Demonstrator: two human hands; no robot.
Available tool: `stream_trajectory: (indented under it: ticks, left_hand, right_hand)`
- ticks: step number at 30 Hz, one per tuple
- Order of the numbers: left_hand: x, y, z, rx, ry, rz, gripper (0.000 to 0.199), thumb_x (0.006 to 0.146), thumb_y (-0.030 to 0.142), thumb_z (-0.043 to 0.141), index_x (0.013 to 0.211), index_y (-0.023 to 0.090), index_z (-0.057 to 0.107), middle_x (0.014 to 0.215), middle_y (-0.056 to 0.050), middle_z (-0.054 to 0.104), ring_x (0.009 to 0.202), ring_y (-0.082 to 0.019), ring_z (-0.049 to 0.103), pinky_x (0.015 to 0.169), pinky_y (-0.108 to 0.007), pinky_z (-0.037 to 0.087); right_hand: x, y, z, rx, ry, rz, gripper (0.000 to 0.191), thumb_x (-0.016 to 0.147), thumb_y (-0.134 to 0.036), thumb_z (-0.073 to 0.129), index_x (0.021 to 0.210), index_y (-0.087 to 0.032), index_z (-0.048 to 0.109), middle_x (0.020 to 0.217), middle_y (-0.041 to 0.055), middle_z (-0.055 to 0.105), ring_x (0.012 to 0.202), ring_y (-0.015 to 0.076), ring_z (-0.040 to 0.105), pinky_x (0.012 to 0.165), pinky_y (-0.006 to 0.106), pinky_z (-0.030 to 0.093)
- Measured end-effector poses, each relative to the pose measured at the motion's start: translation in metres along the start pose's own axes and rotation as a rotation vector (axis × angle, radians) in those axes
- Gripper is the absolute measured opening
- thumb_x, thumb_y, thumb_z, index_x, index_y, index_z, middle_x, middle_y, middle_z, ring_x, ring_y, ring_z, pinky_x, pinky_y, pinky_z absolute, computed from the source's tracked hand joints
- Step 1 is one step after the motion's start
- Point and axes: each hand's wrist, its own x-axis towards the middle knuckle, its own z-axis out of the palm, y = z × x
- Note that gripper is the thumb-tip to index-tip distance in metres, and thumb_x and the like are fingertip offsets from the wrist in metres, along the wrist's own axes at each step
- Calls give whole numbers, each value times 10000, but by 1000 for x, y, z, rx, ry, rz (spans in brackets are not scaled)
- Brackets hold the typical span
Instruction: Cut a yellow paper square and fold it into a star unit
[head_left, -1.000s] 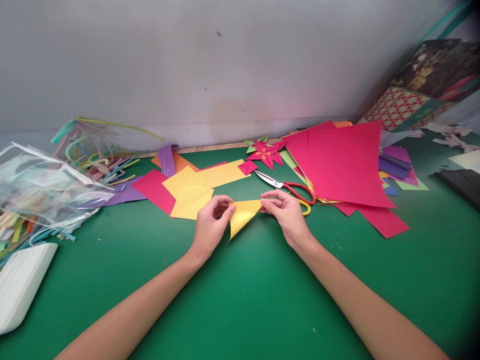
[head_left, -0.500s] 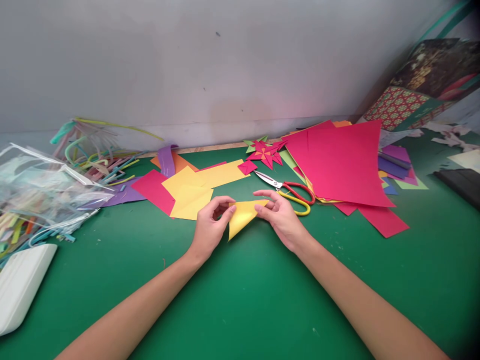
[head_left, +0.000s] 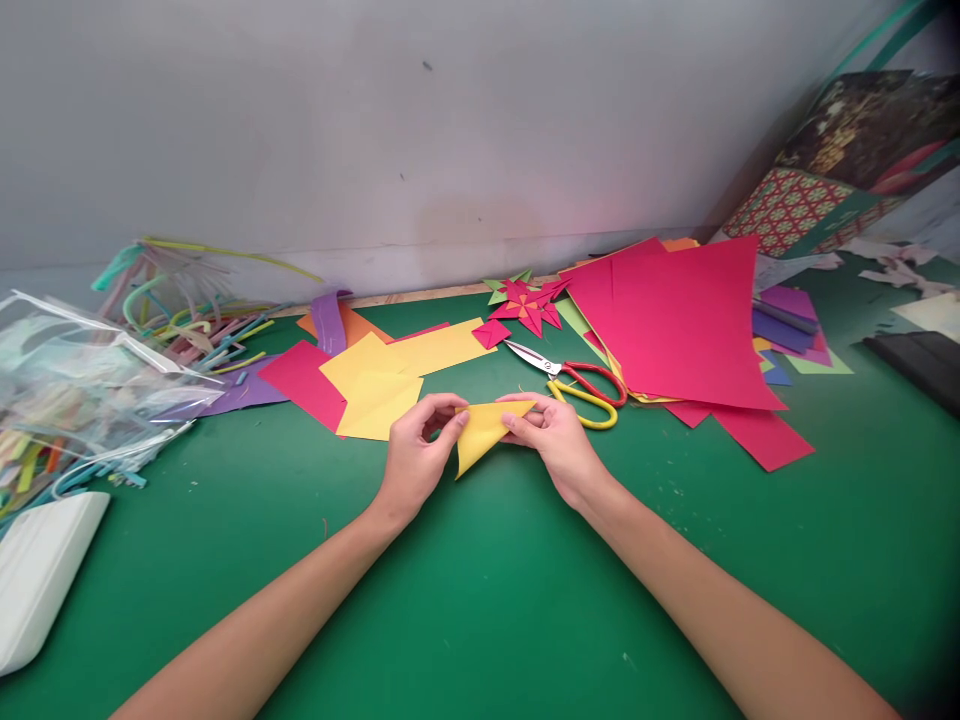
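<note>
A small yellow paper (head_left: 480, 436), folded into a triangle, is held just above the green table (head_left: 480, 600). My left hand (head_left: 417, 452) pinches its left corner between thumb and fingers. My right hand (head_left: 553, 441) grips its right side, fingers lying along the top fold. Red-and-yellow-handled scissors (head_left: 581, 384) lie just beyond my right hand, apart from it. Flat yellow sheets (head_left: 390, 378) lie just past my left hand.
A stack of magenta sheets (head_left: 679, 325) lies at the back right over mixed coloured paper. A folded red paper star (head_left: 529, 304) sits near the wall. A clear plastic bag (head_left: 75, 380) and coloured strips (head_left: 187, 310) are at left, a white object (head_left: 41, 570) at the left edge.
My right hand has slid left along the yellow paper, from its right tip toward the middle, and now lies closer to my left hand. The left hand has stayed put.
</note>
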Motion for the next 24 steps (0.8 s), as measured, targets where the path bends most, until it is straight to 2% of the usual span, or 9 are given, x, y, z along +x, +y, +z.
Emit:
stream_trajectory:
  ticks: [3, 7, 12, 15, 18, 24]
  left_hand:
    - [1, -1, 0, -5, 5, 1, 141, 910, 324, 708, 1001, 217, 719, 909, -27, 705, 856, -182, 673, 777, -290, 559]
    - [2, -1, -1, -11, 14, 0, 140, 911, 314, 711, 1008, 213, 716, 904, -22, 698, 847, -170, 664, 760, -269, 547]
    - [2, -2, -1, -9, 19, 5, 134, 914, 307, 710, 1006, 210, 717, 892, -16, 689, 839, -161, 652, 747, -256, 533]
    - [2, -2, -2, -11, 30, 16, 118, 918, 296, 705, 1000, 211, 713, 885, -13, 679, 829, -155, 646, 736, -250, 529]
    - [2, -1, -2, -15, 44, 40, 100, 922, 284, 703, 993, 213, 707, 872, -7, 668, 811, -144, 637, 718, -237, 525]
    - [1, -1, -1, -28, 46, 56, 104, 920, 277, 710, 1000, 212, 704, 874, -6, 669, 817, -141, 642, 732, -237, 531]
  right_hand:
    - [0, 0, 1, 31, -22, 9, 376, 733, -464, 881, 983, -202, 778, 923, 68, 816, 889, 266, 774, 861, 391, 617]
    - [-1, -2, -1, 42, -87, -6, 323, 860, -489, 772, 994, -197, 798, 1033, 88, 810, 975, 272, 759, 908, 394, 596]
    - [-1, -5, -3, 62, -103, -9, 373, 917, -523, 700, 1026, -181, 799, 1048, 104, 803, 991, 276, 751, 928, 418, 577]
    - [-1, -5, -1, 60, -94, -12, 413, 919, -561, 683, 1024, -178, 796, 1027, 105, 801, 961, 267, 751, 898, 413, 585]
    - [-2, -3, 4, -9, -64, -25, 436, 871, -590, 726, 945, -165, 797, 961, 97, 797, 902, 252, 751, 861, 392, 598]
    - [-3, 9, 10, -119, -34, 16, 480, 757, -594, 827, 806, -119, 779, 758, 91, 765, 720, 234, 745, 661, 343, 629]
